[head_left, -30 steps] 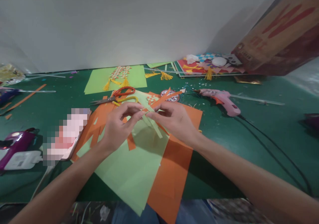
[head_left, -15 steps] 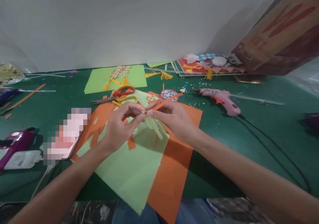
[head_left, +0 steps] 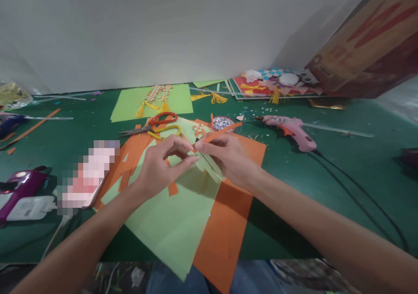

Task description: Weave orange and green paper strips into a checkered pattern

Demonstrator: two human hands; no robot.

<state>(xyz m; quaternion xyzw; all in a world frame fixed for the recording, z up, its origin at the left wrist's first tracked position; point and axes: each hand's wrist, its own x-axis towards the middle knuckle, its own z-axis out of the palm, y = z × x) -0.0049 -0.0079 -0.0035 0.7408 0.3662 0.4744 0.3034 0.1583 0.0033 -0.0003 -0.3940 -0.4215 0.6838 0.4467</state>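
My right hand pinches a small bundle of paper strips between thumb and fingers. An orange strip from it points up to the right, and light green strips hang down below. My left hand is just to the left, its thumb and fingertips a little apart at the bundle's edge; whether they touch it is hard to see. Beneath both hands lie a pale green sheet and an orange sheet. Scissors with red and yellow handles lie beyond my left hand.
A pink glue gun with a glue stick and black cord lies right. A phone and purple device are left. A round dish of small pieces, woven paper with tassels, and a paper bag stand farther back.
The light green strip lying across the top of the bundle now hangs downward with the others. My left thumb and fingertips have parted, while my right hand keeps its pinch.
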